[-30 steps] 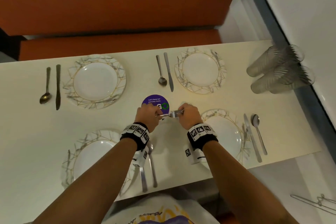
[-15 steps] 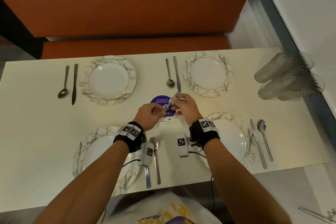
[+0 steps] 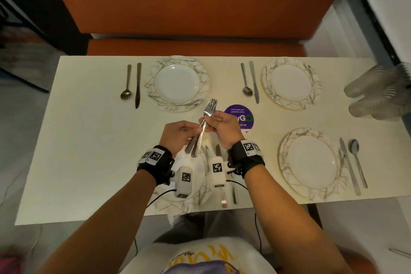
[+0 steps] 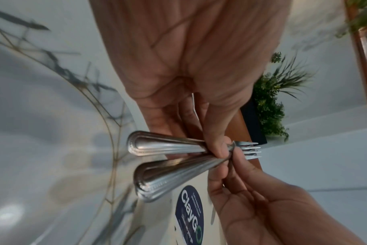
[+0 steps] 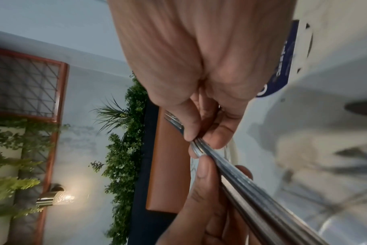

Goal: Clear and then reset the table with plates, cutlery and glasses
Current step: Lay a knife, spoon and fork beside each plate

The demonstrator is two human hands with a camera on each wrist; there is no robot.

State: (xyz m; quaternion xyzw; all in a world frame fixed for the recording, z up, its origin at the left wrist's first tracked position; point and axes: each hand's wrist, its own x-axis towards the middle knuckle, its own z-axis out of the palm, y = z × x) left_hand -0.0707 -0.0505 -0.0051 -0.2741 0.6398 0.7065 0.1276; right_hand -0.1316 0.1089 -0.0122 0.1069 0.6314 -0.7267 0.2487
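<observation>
Both hands hold a bunch of steel forks (image 3: pixel 205 122) above the near middle of the white table (image 3: pixel 89 140), tines pointing away. My left hand (image 3: pixel 178 133) grips the handles (image 4: pixel 168 147). My right hand (image 3: pixel 222 127) pinches the necks just below the tines (image 5: pixel 196 145). Three marbled plates (image 3: pixel 176 83) (image 3: pixel 290 83) (image 3: pixel 311 162) lie in plain view; a fourth (image 3: pixel 200 189) is mostly hidden under my wrists. Spoon and knife pairs (image 3: pixel 132 85) (image 3: pixel 250 82) (image 3: pixel 353 164) lie beside the plates.
Several clear ribbed glasses (image 3: pixel 378 95) lie on their sides at the table's far right end. A round purple sticker (image 3: pixel 239 115) marks the table centre. An orange bench (image 3: pixel 195 46) runs along the far side. More cutlery (image 3: pixel 223 198) lies at the near edge.
The forks have swung from lying crosswise between my hands to pointing away, tines up. Both hands drew back toward the near edge, and the head view shifted right and backward.
</observation>
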